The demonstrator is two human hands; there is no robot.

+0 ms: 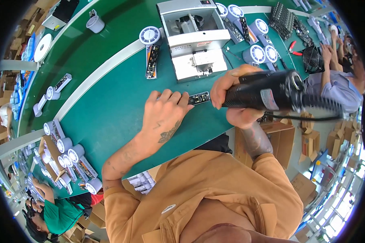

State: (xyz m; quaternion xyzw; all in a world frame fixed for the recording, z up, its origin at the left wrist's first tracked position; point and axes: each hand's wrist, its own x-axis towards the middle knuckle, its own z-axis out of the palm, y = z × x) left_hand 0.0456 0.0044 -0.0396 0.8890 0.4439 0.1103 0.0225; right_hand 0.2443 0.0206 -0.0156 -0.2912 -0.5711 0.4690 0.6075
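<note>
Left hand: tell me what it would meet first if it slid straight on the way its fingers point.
The left hand lies flat on the green table, fingers pointing at the small dark circuit board. That board comes first; the fingertips look almost against it already, though depth is unclear.

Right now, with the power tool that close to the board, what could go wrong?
1. The left hand pins the small board with fingertips at its edge, beside the black tool in the right hand. A slip could hit the fingers.
2. The board looks held by hand only, so it could shift on the green table.
3. The tool's cable hangs off the table edge and might snag.
</note>
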